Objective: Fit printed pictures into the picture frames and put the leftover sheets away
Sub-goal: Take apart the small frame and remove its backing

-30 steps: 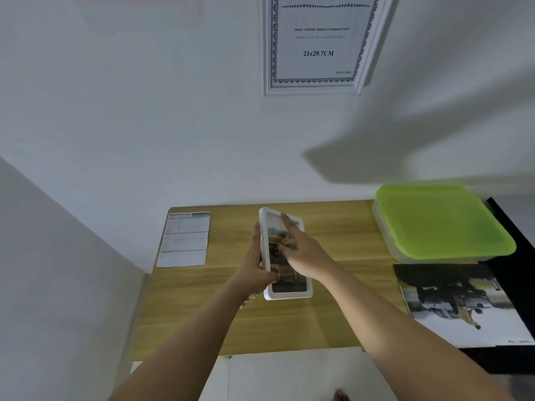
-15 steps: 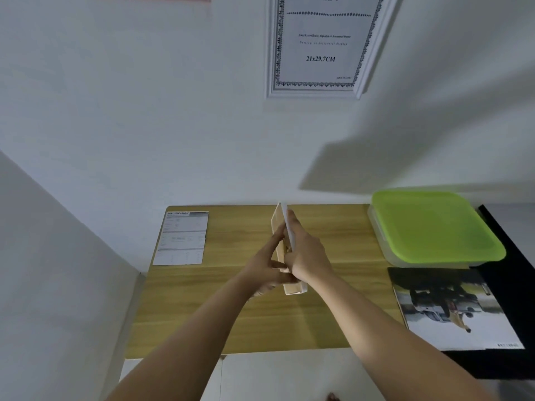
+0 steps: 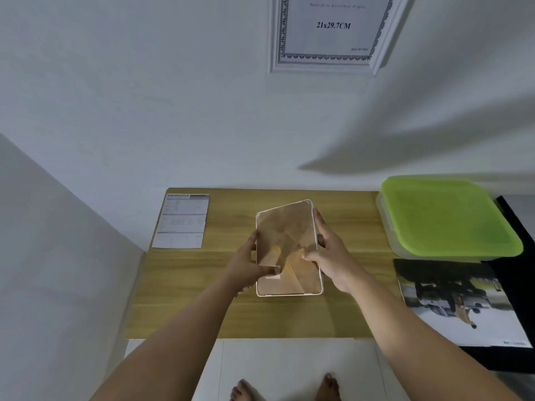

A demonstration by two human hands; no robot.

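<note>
On the left of the wooden table (image 3: 289,319) lies a white specification sheet (image 3: 182,221), its small print too fine to read; the left hand (image 3: 249,264) holds the left edge of the picture frame (image 3: 286,227), thumb curled onto the brown back, the other fingers hidden behind; the frame, a rounded rectangle with a thin white rim, is tilted over the middle of the table, its front turned away, and I cannot tell if its lower edge touches the wood; the right hand (image 3: 335,256) has its grip on the right edge, thumb on the back; on the wall above, a white certificate frame (image 3: 333,30) is cut off at the top; further right stands a clear box with a glossy green lid (image 3: 445,215); in front of it lies a printed picture (image 3: 463,314).
</note>
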